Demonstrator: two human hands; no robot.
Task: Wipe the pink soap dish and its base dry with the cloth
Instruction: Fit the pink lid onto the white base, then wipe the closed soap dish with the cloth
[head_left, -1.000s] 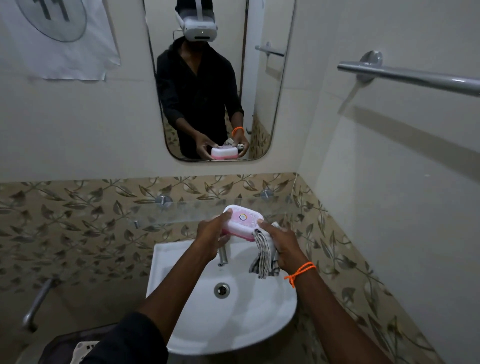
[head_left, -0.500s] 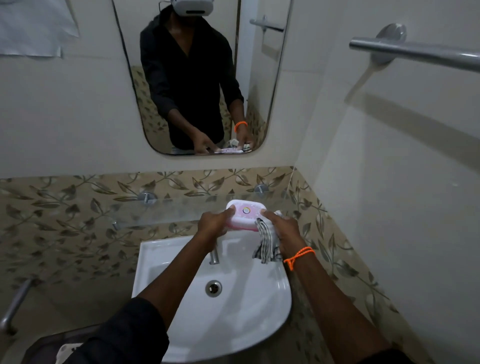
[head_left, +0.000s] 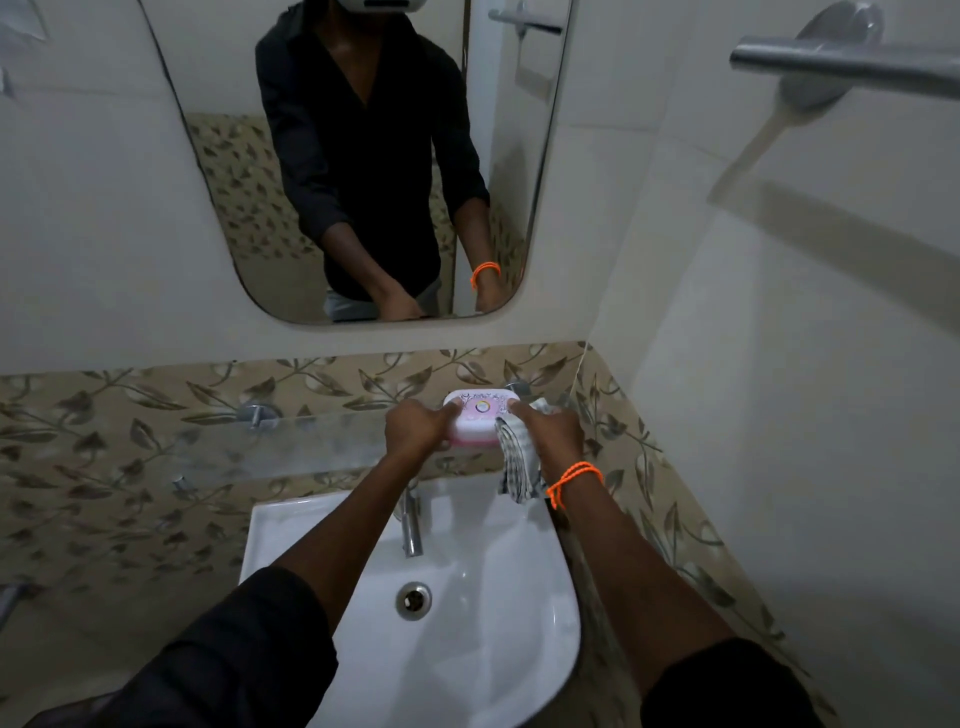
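The pink soap dish (head_left: 479, 418), lid on with a round coloured mark on top, rests at the right end of the glass shelf (head_left: 291, 441) above the basin. My left hand (head_left: 418, 428) grips its left end. My right hand (head_left: 550, 434) holds its right end and also clamps the striped cloth (head_left: 514, 470), which hangs down from my fingers over the basin's back edge. The dish's base is hidden under the lid and my fingers.
Below lies a white basin (head_left: 467, 623) with a chrome tap (head_left: 411, 525) and drain (head_left: 414, 600). A mirror (head_left: 363, 156) hangs on the wall ahead. A metal towel bar (head_left: 841, 57) juts out at upper right. The right wall stands close.
Both hands have carried the soap dish away from me and down onto the glass shelf. The view has tilted downward, and the cloth has stayed in my right hand.
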